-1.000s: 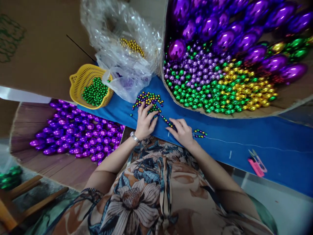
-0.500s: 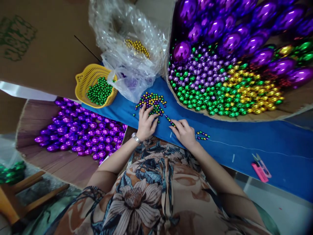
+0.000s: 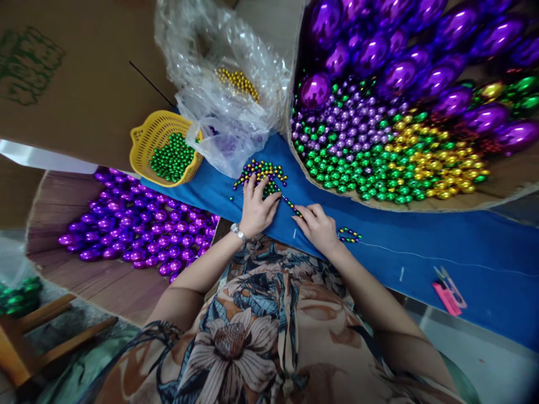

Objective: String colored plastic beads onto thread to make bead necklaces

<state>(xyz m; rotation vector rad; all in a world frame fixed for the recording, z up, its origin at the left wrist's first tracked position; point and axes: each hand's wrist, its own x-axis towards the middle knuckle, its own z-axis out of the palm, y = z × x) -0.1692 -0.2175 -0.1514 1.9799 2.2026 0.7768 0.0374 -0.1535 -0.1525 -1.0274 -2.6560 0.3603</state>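
Observation:
A loose pile of small green, gold and purple beads (image 3: pixel 261 169) lies on the blue cloth. My left hand (image 3: pixel 256 210) rests at its near edge, fingers spread and touching the beads. Between thumb and fingers, my right hand (image 3: pixel 316 227) pinches a short strand of beads (image 3: pixel 292 206) that points at the pile and the left fingertips. What lies at the strand's far tip is too small to make out. Right of that hand, a loop of strung beads (image 3: pixel 349 234) lies on the cloth, with a thin white thread (image 3: pixel 421 253) trailing rightward.
A yellow basket (image 3: pixel 141 147) of green beads stands at the left, beside a clear plastic bag (image 3: pixel 269 73) with gold beads. Boxes of shiny beads flank the blue table (image 3: pixel 475 235): a large cardboard box (image 3: pixel 503 182) and a lower-left box (image 3: pixel 48 207). Pink-handled scissors (image 3: pixel 452 292) lie right.
My left hand has shifted slightly right, its fingers moving over the pile toward the strand's tip. The right hand stays almost still with the strand. The view has shifted slightly.

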